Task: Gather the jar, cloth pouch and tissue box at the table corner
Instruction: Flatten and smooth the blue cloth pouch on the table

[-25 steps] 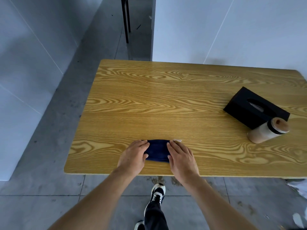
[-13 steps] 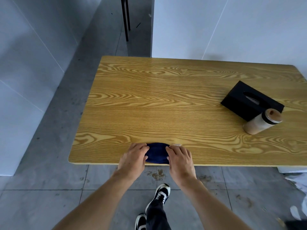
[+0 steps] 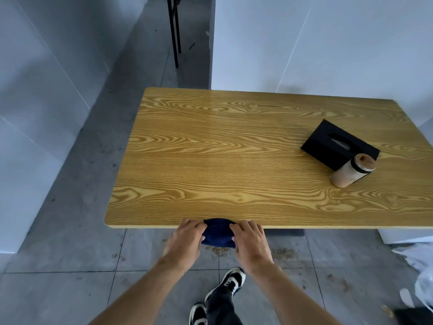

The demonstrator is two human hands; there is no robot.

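Note:
A dark blue cloth pouch [image 3: 216, 232] hangs half off the near edge of the wooden table [image 3: 234, 160]. My left hand [image 3: 187, 239] grips its left end and my right hand [image 3: 249, 241] grips its right end. Far to the right stands a black tissue box [image 3: 337, 144] with its slot facing up. A pale jar [image 3: 351, 171] with a brown lid lies tilted against the box's near corner.
White walls stand to the left and behind the table. A black metal leg [image 3: 174, 31] stands on the grey tiled floor beyond the far left corner. My legs and shoes [image 3: 232, 281] are below the near edge. White plastic lies on the floor at the right.
Both hands have dragged the pouch toward me, from on the tabletop to over its near edge. The view has pulled back from the table.

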